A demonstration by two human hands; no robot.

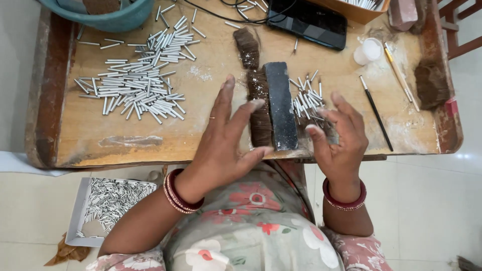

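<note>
A dark stone block [280, 105] lies lengthwise on a strip of brown hair [260, 115] near the front edge of the wooden table [125, 138]. My left hand [223, 135] rests flat beside the strip, fingertips touching the hair and the block's side. My right hand [341, 135] hovers right of the block, fingers spread, over a small heap of short silver metal tubes [306, 100]. Neither hand grips anything that I can see.
A big pile of silver tubes [138, 83] covers the table's left. A second hair tuft [247, 46], a dark tablet [307, 20], a white cup [368, 50], thin brushes [376, 113], another hair clump [432, 83] and a teal bowl [108, 17] lie around. A tube-filled box [108, 206] sits on the floor.
</note>
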